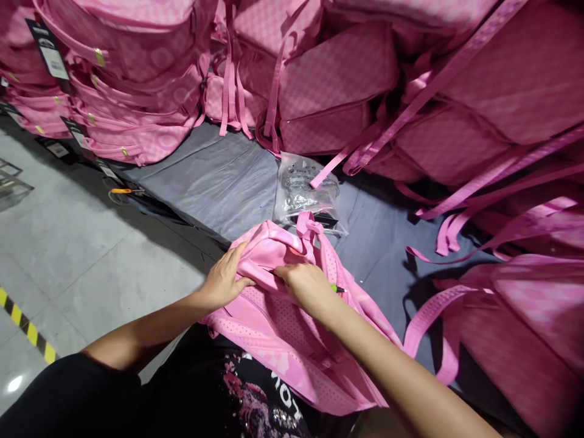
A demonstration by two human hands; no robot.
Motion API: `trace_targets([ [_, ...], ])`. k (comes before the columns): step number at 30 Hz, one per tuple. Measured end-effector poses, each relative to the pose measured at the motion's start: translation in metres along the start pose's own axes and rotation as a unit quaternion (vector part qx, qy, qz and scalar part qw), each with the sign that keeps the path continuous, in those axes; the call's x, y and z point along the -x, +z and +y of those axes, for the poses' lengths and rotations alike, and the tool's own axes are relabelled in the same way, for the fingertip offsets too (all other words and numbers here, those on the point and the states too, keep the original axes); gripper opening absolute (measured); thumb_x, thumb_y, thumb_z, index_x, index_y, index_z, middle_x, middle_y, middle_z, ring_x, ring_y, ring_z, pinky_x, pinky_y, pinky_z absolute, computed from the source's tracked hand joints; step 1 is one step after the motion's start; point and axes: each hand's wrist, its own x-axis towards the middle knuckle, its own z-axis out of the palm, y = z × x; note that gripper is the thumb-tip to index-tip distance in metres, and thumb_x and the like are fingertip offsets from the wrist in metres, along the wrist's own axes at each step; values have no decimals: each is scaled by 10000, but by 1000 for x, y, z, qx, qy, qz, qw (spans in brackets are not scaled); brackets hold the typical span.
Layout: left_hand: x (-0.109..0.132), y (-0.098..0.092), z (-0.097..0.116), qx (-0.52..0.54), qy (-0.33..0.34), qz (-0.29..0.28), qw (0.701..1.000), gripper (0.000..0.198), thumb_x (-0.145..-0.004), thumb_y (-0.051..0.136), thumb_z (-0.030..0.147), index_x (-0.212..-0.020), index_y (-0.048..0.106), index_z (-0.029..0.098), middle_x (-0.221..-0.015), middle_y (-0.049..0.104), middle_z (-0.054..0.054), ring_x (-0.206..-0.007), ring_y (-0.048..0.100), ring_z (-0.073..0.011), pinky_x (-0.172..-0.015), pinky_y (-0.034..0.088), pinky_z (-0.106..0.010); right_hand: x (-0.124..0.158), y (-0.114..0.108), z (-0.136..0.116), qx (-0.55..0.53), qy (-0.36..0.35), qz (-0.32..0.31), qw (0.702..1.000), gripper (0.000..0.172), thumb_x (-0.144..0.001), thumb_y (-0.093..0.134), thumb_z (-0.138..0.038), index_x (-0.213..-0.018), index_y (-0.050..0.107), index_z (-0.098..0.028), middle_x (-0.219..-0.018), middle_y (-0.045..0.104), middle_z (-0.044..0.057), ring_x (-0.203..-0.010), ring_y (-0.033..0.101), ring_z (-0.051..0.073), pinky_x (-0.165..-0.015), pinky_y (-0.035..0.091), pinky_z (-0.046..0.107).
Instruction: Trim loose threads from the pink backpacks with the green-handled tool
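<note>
A pink backpack (283,353) lies tilted against my body at the table's edge, its dotted mesh back and straps towards me. My left hand (225,280) is closed on the bag's top edge, thumb on the near side and fingers over the far side. At a narrow dark opening near the top, my right hand (303,283) is curled shut on the fabric edge; its fingertips are partly hidden. A small green thing with a black tip (337,288) sticks out behind the right hand; whether that hand holds it I cannot tell.
A clear plastic bag (308,188) with dark contents lies on the grey-covered table (205,176). Stacked pink backpacks (137,79) with tags stand at the back left, more (337,79) behind and right, straps trailing. Orange-handled scissors (121,191) hang at the table's left edge.
</note>
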Motion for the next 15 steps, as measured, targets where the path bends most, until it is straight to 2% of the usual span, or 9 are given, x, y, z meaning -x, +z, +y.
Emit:
trace_targets([
  [2,-1,2,0,0,-4,1,1000,858,-807,778,281,-1525,320,176,-1522,456,-187,-1425,449,-306,-1175,403,-509,2,-7,-2,30,11,-7,999,181,-914,537,-76,-895,701,-148,-838,720,87,-747,674,197,-591,294,308],
  [5,-3,2,1,5,-3,-12,1000,871,-797,785,293,-1521,322,153,-1503,467,-205,-1429,439,-319,-1181,391,-529,-1,-13,-5,32,14,50,998,152,-937,543,-110,-940,689,-155,-837,710,80,-722,675,188,-566,266,302],
  [7,-4,1,1,15,-1,-23,1000,926,-767,805,288,-1534,301,171,-1510,459,-198,-1441,420,-327,-1194,372,-544,-12,-14,-9,-5,-15,76,997,133,-949,550,-135,-939,680,-162,-791,698,54,-669,647,164,-558,251,291],
  [11,-4,-2,1,35,3,-32,999,1009,-747,808,266,-1572,230,203,-1584,367,-182,-1488,353,-310,-1229,330,-526,-34,-16,-20,-61,-80,71,992,101,-908,628,-175,-820,661,-139,-711,671,42,-604,596,138,-542,245,266],
  [13,-4,-5,1,35,-9,-29,999,967,-762,786,241,-1566,253,192,-1586,371,-175,-1483,366,-295,-1231,334,-499,-34,-17,-21,-38,-97,83,991,96,-909,643,-205,-853,667,-132,-744,685,65,-612,619,152,-532,250,263],
  [15,-6,-7,0,32,-24,-19,999,860,-782,758,229,-1530,333,200,-1551,437,-152,-1446,426,-281,-1212,364,-470,-27,-15,-17,25,-102,89,990,84,-921,597,-143,-935,678,-128,-812,705,97,-641,664,182,-522,273,262],
])
